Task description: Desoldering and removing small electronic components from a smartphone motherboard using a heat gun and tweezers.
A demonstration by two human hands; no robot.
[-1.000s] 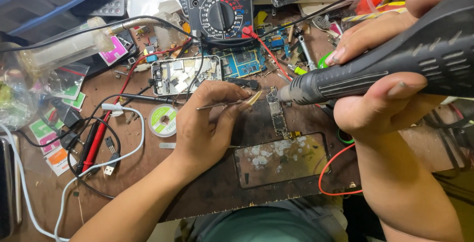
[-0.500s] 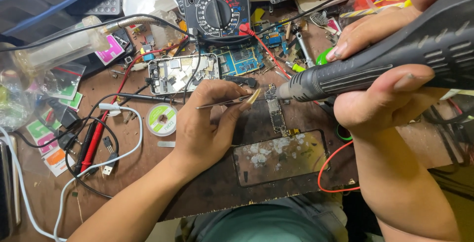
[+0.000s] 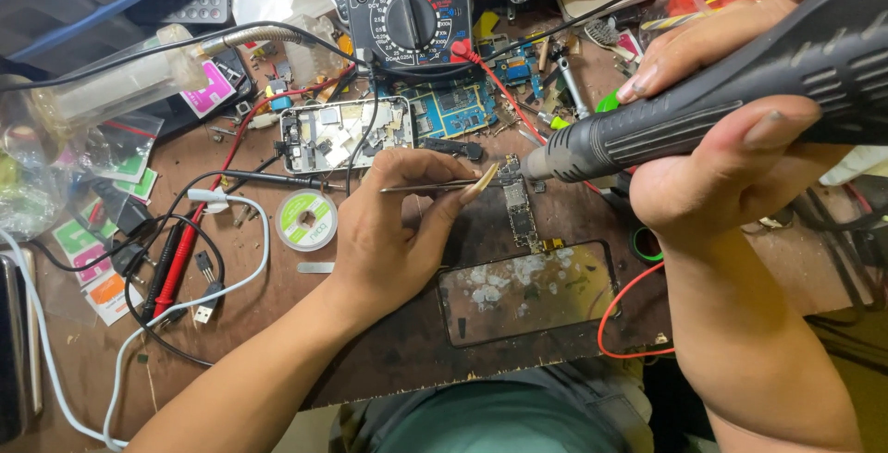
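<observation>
My left hand (image 3: 398, 222) pinches thin metal tweezers (image 3: 421, 186), their tips at the top of a narrow circuit board (image 3: 521, 213) lying on the dark work mat. My right hand (image 3: 721, 148) grips a thick dark grey hot-air handpiece (image 3: 703, 111), held level, with its metal nozzle pointing left at the board's top end, just beside the tweezer tips. A cracked phone glass panel (image 3: 527, 291) lies just below the board.
An analog multimeter (image 3: 407, 18) stands at the back, with red and black probes (image 3: 176, 259). An opened phone frame (image 3: 342, 134), a blue circuit board (image 3: 453, 106), a solder wick spool (image 3: 305, 219), a white cable (image 3: 231, 277) and a red wire (image 3: 620, 314) lie around.
Both hands stay at the board. The handpiece and tweezers hold nearly the same position, with only a slight shift of the view.
</observation>
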